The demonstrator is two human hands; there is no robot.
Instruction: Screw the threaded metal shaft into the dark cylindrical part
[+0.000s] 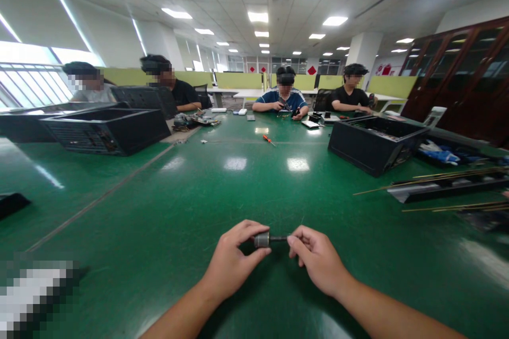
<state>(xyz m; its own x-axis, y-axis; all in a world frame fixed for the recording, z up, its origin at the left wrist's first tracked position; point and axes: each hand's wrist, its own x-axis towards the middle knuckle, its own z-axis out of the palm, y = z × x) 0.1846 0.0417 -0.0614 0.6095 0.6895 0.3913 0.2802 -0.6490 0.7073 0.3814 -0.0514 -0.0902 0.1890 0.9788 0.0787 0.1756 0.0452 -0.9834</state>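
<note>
My left hand (pixel 238 257) grips a short grey metal cylinder (pixel 262 239) between thumb and fingers, just above the green table. A thin dark rod (pixel 279 238) runs to the right from the cylinder, in line with it; the pair resembles a drill chuck with a shank, but the kind is not certain. The rod's far end is pinched in the thumb and fingertips of my right hand (pixel 316 257), which hide its tip. Cylinder and rod lie level, and I cannot tell whether they are one piece.
Across the green table (pixel 178 206) lies an orange screwdriver (pixel 268 140). Black computer cases stand at the left (pixel 107 132) and right (pixel 374 143). Thin brass-coloured rods (pixel 437 176) jut in from the right. Several people sit at the far side; one (pixel 283 98) handles small parts.
</note>
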